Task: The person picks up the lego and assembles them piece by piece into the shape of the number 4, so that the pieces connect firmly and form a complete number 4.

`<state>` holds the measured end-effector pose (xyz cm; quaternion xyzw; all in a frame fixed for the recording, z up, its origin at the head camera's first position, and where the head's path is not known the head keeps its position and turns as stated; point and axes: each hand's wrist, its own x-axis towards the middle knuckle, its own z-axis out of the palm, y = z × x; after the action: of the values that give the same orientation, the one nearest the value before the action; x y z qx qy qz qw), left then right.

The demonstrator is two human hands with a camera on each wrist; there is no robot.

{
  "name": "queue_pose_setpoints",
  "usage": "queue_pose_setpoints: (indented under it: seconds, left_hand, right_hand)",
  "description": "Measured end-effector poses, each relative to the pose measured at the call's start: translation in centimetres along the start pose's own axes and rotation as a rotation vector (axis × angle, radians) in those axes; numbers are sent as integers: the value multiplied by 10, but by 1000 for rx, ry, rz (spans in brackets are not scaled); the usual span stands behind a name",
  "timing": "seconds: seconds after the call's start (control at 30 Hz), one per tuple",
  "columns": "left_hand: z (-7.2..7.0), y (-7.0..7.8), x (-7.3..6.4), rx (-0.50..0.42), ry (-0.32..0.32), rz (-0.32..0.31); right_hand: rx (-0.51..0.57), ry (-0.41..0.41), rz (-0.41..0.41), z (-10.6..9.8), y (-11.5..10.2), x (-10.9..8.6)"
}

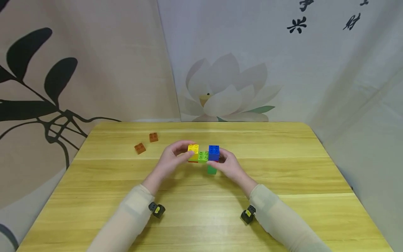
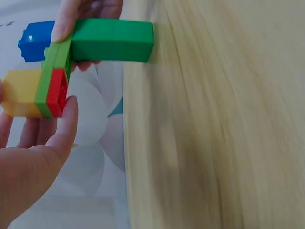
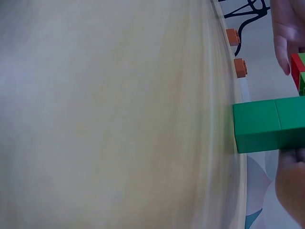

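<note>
Both hands hold one toy-brick assembly above the table. A long light green brick [image 1: 203, 156] joins its two ends. At one end the left hand [image 1: 170, 157] grips around a yellow brick [image 1: 193, 148], with a small red brick [image 2: 56, 93] on the opposite face. At the other end the right hand [image 1: 230, 166] pinches the assembly between a blue brick [image 1: 213, 153] and a column of dark green bricks [image 2: 112, 40]. The green column points down toward the tabletop in the head view. Some right fingers are hidden behind the bricks.
Two loose orange-brown bricks, a nearer one [image 1: 140, 148] and a farther one [image 1: 153, 137], lie at the table's back left. The wooden table [image 1: 195, 224] ends at a printed fabric backdrop [image 1: 126, 70]. Each sleeve carries a small black wrist camera [image 1: 157, 210].
</note>
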<state>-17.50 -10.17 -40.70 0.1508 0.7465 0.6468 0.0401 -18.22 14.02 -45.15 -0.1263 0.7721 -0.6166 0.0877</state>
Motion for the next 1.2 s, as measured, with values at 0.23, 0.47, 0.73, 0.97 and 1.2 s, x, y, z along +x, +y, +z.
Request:
queue_pose_setpoints:
  seconds: [0.23, 0.47, 0.73, 0.97, 1.2]
  left_hand:
    - [-19, -7, -5, -51, 26, 9]
    - [-54, -21, -10, 17, 155, 37]
    - [-95, -34, -15, 173, 372, 20]
    - [-119, -39, -17, 236, 524, -39]
    - [-131, -41, -19, 324, 534, -157]
  right_hand:
    - [-6, 0, -11, -1, 1, 0]
    - [-8, 6, -27, 0, -1, -1]
    - [16, 2, -30, 1, -2, -2]
    - [13, 0, -4, 0, -1, -2]
    - [6, -17, 27, 0, -12, -5]
